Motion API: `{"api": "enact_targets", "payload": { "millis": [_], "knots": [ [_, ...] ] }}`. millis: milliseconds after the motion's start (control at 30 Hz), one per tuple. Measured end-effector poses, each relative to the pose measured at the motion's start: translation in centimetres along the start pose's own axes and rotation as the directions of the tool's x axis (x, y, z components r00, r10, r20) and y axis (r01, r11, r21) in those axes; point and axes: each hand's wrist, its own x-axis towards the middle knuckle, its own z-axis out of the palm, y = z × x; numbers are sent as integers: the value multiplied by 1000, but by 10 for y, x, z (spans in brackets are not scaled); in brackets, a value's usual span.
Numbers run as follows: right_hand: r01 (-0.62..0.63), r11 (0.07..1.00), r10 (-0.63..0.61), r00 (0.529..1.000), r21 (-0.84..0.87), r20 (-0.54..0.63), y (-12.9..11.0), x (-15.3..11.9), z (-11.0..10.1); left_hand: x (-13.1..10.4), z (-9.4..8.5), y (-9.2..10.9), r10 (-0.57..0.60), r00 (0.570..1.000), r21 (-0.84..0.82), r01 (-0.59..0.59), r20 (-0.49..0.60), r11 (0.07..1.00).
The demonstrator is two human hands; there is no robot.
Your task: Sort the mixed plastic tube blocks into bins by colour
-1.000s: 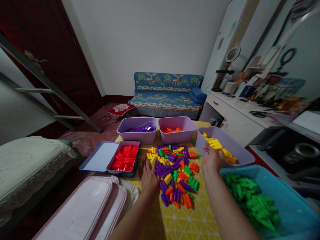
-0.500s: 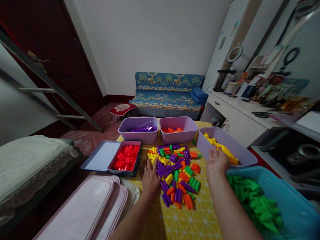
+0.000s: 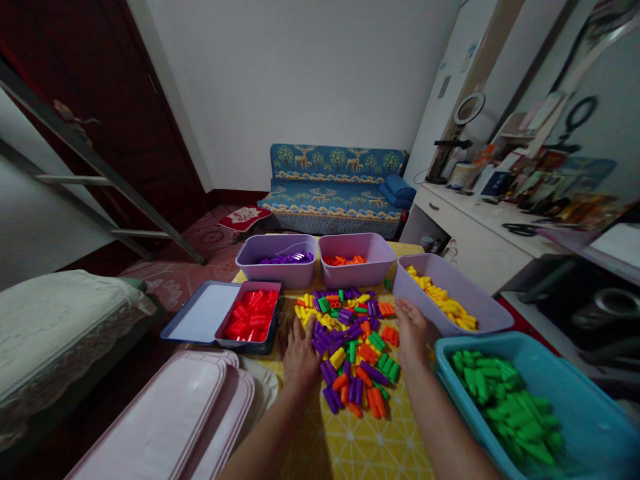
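Observation:
A mixed pile of small plastic tube-shaped pieces (image 3: pixel 345 340) in purple, yellow, orange and green lies mid-table. At its left edge my left hand (image 3: pixel 301 353) rests with fingers spread, touching or very close to purple and yellow pieces. My right hand (image 3: pixel 413 330) is at the pile's right side, beside orange pieces (image 3: pixel 391 336); its fingers are stretched out and I see nothing in them. Right of it stands a lilac bin (image 3: pixel 465 291) holding yellow pieces (image 3: pixel 445 300). Nearer to me, a teal bin (image 3: pixel 590 407) holds green pieces (image 3: pixel 515 407).
At the back are lilac bins of purple (image 3: pixel 275 273) and orange pieces (image 3: pixel 356 273). An open case (image 3: pixel 273 333) of red pieces stands left, with pale pink lids (image 3: pixel 165 413) in front of it. A yellow patterned cloth (image 3: pixel 370 447) covers the table.
My right hand has moved left and down, from over the bin of yellow pieces to the right edge of the pile. My left hand stays in place.

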Motion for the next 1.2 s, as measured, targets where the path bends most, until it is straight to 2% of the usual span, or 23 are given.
{"api": "enact_targets", "payload": {
  "millis": [67,133,200,267,367,433,567,633,800,967,1033,1100,1167,1200],
  "knots": [
    [127,959,-108,990,-252,87,20,-2,-2,0,0,0,2,1000,-8,-2,-1,1000],
    [253,857,-215,967,-450,135,35,0,-5,-1,1,-1,6,1000,-13,-6,-10,1000],
    [323,750,-280,946,-577,165,45,5,-4,-1,3,-2,7,1000,-18,-7,-18,1000],
    [327,663,-270,944,-674,191,50,11,-2,-1,5,-3,7,1000,-24,-8,-24,1000],
    [292,540,-183,956,-789,228,51,17,6,0,5,-2,6,1000,-29,-7,-22,1000],
    [314,463,-145,949,-829,279,49,16,11,0,3,-2,4,1000,-26,-4,-16,1000],
    [365,379,-84,929,-850,361,41,10,18,0,2,-1,-3,1000,-18,3,-18,1000],
    [368,407,-73,925,-836,372,36,7,19,0,2,-1,-4,1000,-27,4,-15,1000],
    [331,682,-76,919,-652,387,34,-2,22,-1,1,-2,-2,1000,-55,2,-3,999],
    [348,756,-77,888,-554,453,31,-13,32,0,4,-3,7,1000,-48,-7,-10,999],
    [355,790,-60,855,-499,515,26,-21,35,0,5,-4,10,1000,-41,-11,-18,999],
    [357,841,-38,788,-406,614,18,-33,33,0,5,-4,17,1000,-40,-18,-23,999],
    [406,858,-96,730,-316,676,10,-48,24,0,3,-3,16,1000,-42,-17,-17,999],
    [463,833,-162,727,-303,667,7,-56,16,0,2,-2,12,1000,-41,-13,-10,999]
  ]
}}
